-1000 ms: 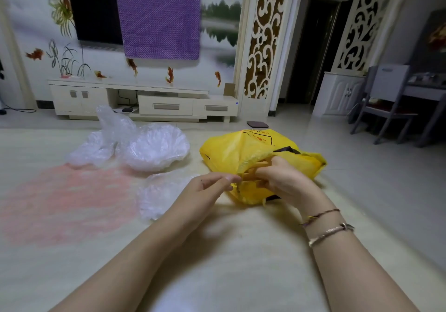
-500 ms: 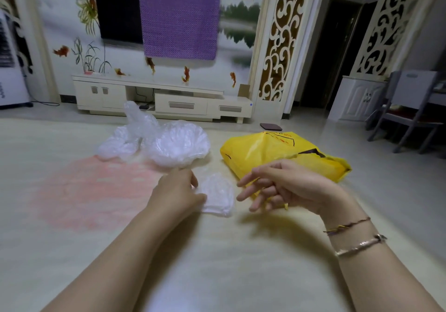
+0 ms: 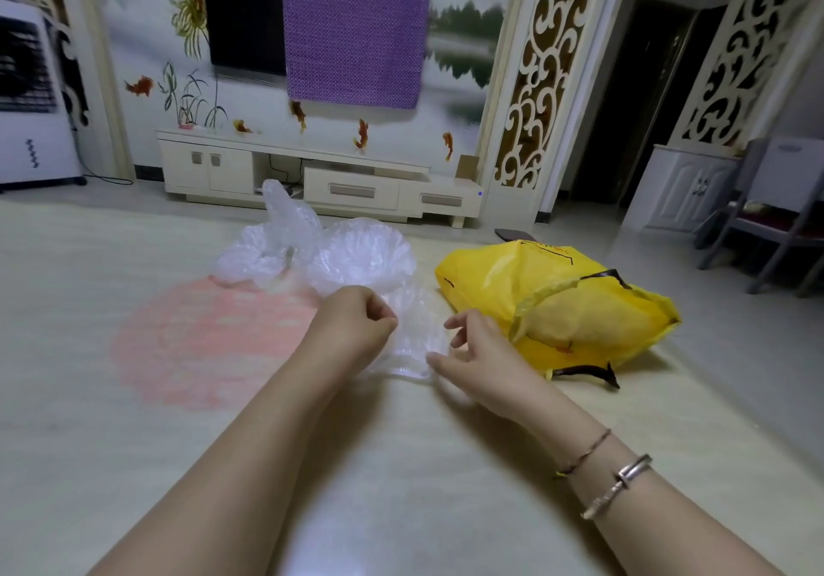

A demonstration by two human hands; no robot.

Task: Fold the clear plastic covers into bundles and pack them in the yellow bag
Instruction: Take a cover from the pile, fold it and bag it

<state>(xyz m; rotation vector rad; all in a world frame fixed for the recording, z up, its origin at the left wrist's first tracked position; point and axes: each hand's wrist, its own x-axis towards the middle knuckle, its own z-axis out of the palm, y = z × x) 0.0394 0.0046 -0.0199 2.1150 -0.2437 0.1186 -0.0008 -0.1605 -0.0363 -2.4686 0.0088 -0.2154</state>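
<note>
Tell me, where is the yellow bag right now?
The yellow bag lies on the floor to the right in the head view, just past the right hand and beside the clear plastic covers.

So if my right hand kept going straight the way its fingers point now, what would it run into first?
Probably the clear plastic cover your left hand pinches; the right hand points left, fingertips already at its edge. Depth is unclear.

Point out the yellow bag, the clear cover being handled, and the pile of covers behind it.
yellow bag (image 3: pixel 499 274): head view, on its upper left face.
clear cover (image 3: pixel 417 334): head view, on the crinkled middle between both hands.
pile of covers (image 3: pixel 356 254): head view, on the large round cover.
</note>
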